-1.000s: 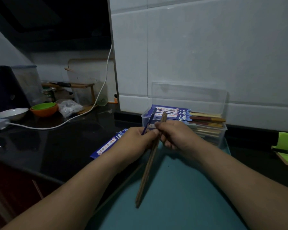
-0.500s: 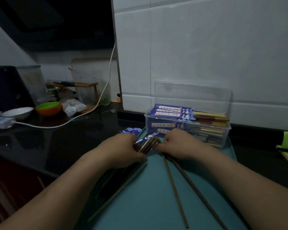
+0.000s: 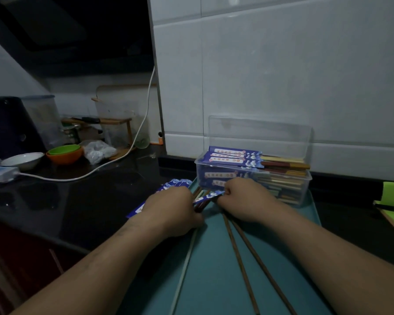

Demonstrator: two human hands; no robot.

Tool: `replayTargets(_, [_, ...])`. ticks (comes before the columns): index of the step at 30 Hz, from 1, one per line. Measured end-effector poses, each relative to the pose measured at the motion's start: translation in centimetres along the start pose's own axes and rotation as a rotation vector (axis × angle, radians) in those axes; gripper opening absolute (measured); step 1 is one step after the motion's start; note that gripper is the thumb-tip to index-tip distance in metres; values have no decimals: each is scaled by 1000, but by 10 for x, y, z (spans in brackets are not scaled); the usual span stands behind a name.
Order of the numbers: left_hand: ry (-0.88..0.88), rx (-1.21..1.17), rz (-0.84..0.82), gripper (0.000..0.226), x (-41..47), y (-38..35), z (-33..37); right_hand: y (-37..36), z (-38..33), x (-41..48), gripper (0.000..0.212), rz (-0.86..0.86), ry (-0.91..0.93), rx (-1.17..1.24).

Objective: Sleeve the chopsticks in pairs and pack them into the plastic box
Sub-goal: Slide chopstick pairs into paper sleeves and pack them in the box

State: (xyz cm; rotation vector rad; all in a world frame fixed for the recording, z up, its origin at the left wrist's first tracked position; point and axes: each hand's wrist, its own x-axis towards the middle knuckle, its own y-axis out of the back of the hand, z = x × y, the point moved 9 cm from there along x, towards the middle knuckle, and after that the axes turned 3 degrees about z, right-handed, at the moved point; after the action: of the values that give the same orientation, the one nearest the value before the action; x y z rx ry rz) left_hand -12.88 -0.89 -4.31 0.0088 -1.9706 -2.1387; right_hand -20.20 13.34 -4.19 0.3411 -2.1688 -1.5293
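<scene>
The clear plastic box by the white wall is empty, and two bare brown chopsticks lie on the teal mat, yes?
Not empty: the head view shows the plastic box holding blue-sleeved chopsticks. The two bare chopsticks do lie on the teal mat.

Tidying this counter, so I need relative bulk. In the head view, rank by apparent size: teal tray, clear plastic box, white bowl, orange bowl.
1. teal tray
2. clear plastic box
3. white bowl and orange bowl: too alike to rank; both sit farther from the camera.
</scene>
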Motion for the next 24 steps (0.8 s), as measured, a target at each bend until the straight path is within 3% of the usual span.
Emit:
replayTargets(4, [12, -446, 17, 23, 3, 13, -11, 15, -7, 3, 43, 118, 35, 238])
replayTargets(7, [-73, -827, -8, 21, 2, 19, 6, 1, -13, 2, 46, -35, -67, 784])
replayTargets(9, [-139, -937, -27, 20, 1, 21, 21, -4, -16, 2, 40, -68, -104, 1015])
replayTargets(16, [-217, -891, -52, 27, 6, 3, 24, 37, 18, 3, 39, 337, -123, 1163])
replayTargets(21, [-218, -1069, -54, 27, 6, 1, 35, 8, -7, 5, 35, 54, -30, 1137])
replayTargets(24, [-170, -926, 47, 32, 4, 4, 27, 20, 4, 7, 36, 189, -102, 1185])
